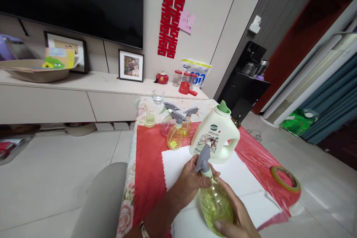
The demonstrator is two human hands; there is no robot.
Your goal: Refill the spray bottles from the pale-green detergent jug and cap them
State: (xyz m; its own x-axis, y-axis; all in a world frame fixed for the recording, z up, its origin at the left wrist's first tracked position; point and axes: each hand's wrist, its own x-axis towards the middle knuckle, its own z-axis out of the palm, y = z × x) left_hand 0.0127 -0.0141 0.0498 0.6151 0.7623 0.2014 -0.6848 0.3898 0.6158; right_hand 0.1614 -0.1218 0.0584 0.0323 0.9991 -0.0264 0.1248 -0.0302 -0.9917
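Tilted above the table is a clear spray bottle with a grey trigger head and yellow-green liquid inside. My left hand grips it around the neck, just under the trigger. Around the lower body of the same bottle, my right hand is closed, thumb near the base. Right behind it stands a pale green detergent jug, its green pouring spout uncovered. Farther left is a spray bottle with yellow liquid, and two more trigger bottles stand partly hidden behind it. A translucent green cap sits left of them.
White paper sheets lie over a red covering on the table. A tape roll rests near the right edge. A glass cup stands at the back corner. Behind is a low cabinet; a grey seat is at left.
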